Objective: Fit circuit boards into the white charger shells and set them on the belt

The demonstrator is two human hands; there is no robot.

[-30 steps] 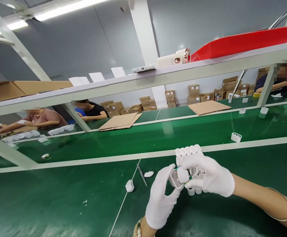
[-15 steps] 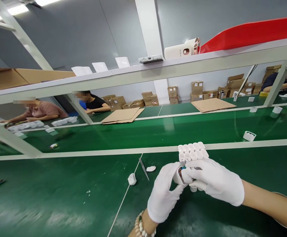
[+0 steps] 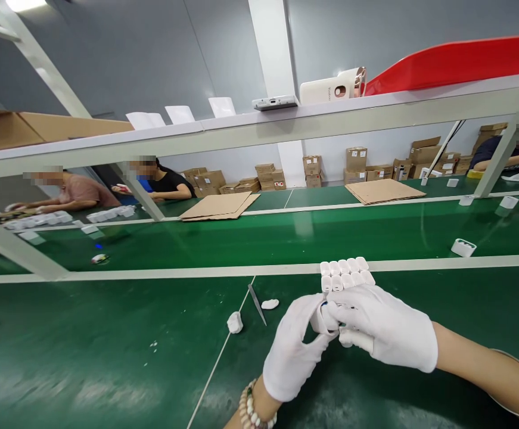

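My left hand (image 3: 292,345), in a white glove, is closed around a small white plastic housing (image 3: 318,322). A bit of blue shows at its opening; the rest of the inside is hidden by my fingers. My right hand (image 3: 382,328), also gloved, has its fingers bent over the same housing from the right. A white rounded end pokes out below the right fingers, and I cannot tell what it belongs to. Just beyond my hands stand rows of small white plastic cases (image 3: 342,274). Left of them lie tweezers (image 3: 257,304), a flat white piece (image 3: 270,304) and a crumpled white lump (image 3: 235,322).
Behind a pale rail runs a green conveyor belt (image 3: 268,241), carrying an open white case (image 3: 463,247). Cardboard sheets (image 3: 218,205) lie past it. Overhead, a shelf (image 3: 245,128) holds a white device (image 3: 331,90) and a red tray (image 3: 460,62). Several people sit on the far side.
My right fingers have shifted slightly over the housing, covering more of its opening. The open white case on the belt appears further right. The view has tilted a little.
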